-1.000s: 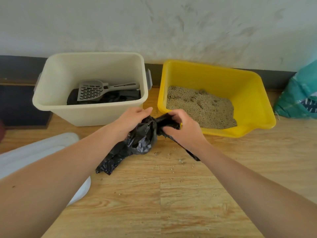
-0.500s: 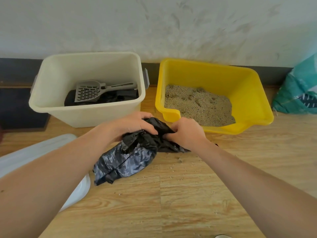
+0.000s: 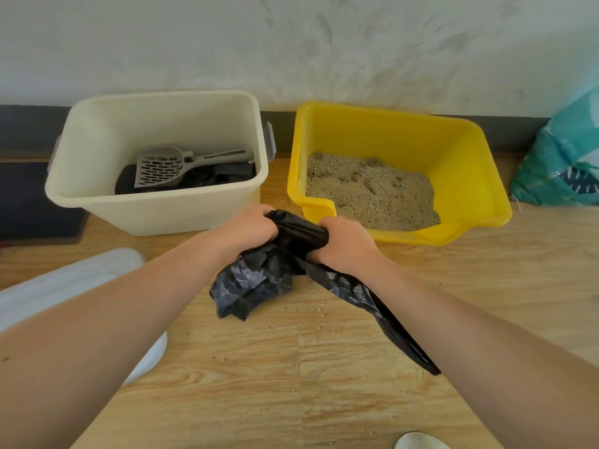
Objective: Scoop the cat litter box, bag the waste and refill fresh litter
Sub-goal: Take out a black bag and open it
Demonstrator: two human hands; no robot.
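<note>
Film of the black bag (image 3: pixel 252 280) looks light, limp and slippery; my left hand (image 3: pixel 248 228) and right hand (image 3: pixel 345 246) both clench its bunched top mid-frame, which I judge the best hold.

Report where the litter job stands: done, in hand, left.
Done: nothing visibly finished; the scoop lies in the cream bin, not in use. In hand: the left hand and right hand both grip a crumpled black bag in front of the yellow litter box. Left: scooping the litter, bagging the waste, and refilling, perhaps from the teal sack at the right.
</note>
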